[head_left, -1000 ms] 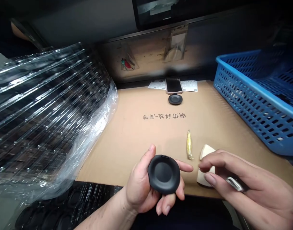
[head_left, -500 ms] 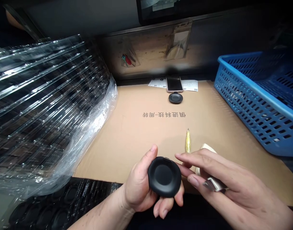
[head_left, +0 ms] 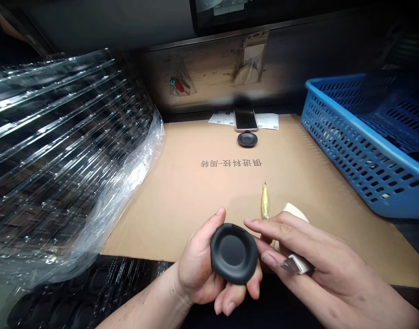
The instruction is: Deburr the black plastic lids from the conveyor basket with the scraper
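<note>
"俱进科技-周转" (head_left: 230,163) upside-dn on cardbd (head_left: 195,196)

Light, apparently falling from above, is brightening the cardboard sheet (head_left: 182,192), while the back panel (head_left: 211,71) is showing dimmer and the upper corners almost black. Hard white streaks are glaring off the plastic-wrapped stack (head_left: 58,137), obscuring detail. A faint, soft-edged shadow is lying on the cardboard sheet beyond the left hand (head_left: 202,265). The matte black disc (head_left: 234,251) is giving a dull sheen; the metal piece (head_left: 297,264) is catching a brighter glint. Wide-angle distortion is stretching the blue basket (head_left: 353,135) toward the right edge, its far side blurring into darkness.
</note>
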Action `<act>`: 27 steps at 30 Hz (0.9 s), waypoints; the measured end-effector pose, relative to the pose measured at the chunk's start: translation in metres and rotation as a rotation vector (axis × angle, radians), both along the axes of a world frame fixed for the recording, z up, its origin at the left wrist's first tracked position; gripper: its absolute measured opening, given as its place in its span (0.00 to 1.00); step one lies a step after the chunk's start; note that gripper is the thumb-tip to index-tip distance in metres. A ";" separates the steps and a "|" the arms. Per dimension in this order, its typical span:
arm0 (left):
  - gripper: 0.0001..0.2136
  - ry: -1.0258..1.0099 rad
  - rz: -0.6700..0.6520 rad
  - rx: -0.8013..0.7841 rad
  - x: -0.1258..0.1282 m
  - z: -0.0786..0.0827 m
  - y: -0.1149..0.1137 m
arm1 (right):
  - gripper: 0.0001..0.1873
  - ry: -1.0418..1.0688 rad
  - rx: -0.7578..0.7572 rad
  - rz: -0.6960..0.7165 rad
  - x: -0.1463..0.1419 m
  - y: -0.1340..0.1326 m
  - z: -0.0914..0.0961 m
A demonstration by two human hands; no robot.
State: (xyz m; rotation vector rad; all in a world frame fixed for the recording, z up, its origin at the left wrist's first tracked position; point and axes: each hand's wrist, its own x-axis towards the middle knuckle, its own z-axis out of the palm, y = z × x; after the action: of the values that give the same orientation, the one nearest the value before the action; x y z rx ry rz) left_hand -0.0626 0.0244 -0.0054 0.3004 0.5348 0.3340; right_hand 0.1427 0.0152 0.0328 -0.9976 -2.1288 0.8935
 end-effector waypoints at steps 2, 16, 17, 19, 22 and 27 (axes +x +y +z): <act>0.57 0.000 0.002 0.003 -0.001 -0.001 0.000 | 0.20 0.002 -0.019 0.013 0.000 0.000 0.000; 0.52 -0.028 0.038 0.081 -0.004 -0.009 -0.002 | 0.27 0.024 -0.074 0.095 -0.002 -0.002 0.001; 0.52 -0.033 0.053 0.089 -0.004 -0.010 -0.003 | 0.27 0.035 -0.073 0.103 -0.002 -0.002 0.001; 0.52 -0.046 0.080 0.101 -0.005 -0.012 -0.004 | 0.28 0.052 -0.079 0.120 -0.003 -0.001 0.001; 0.51 -0.076 0.100 0.120 -0.006 -0.015 -0.004 | 0.30 0.087 -0.080 0.136 -0.004 0.000 0.002; 0.49 -0.137 0.124 0.154 -0.006 -0.017 -0.006 | 0.32 0.140 -0.077 0.156 -0.003 -0.002 0.003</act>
State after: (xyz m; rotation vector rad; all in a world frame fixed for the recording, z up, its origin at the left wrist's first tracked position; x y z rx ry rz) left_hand -0.0681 0.0184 -0.0223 0.3907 0.3941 0.5139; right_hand 0.1393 0.0131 0.0358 -0.7898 -2.0882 1.0950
